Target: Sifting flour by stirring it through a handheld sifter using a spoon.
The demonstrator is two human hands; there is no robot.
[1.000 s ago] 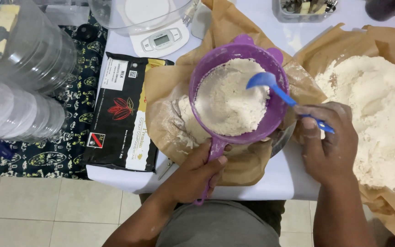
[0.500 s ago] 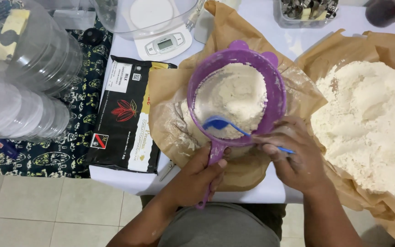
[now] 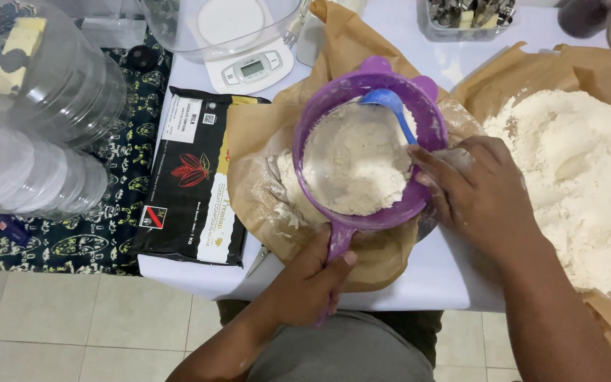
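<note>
Left hand [image 3: 312, 279] fist-closed, thumb up; right hand [image 3: 479, 194] curled, fingers pinching.

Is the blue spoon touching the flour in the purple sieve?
Touching. The head view shows the blue spoon with its bowl pressed into the flour at the far rim of the purple sieve, no gap visible.

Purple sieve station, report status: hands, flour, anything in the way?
Left hand grips purple sieve handle. Right hand holds blue spoon in the sieve's flour. Brown paper beneath; nothing in the way.
</note>
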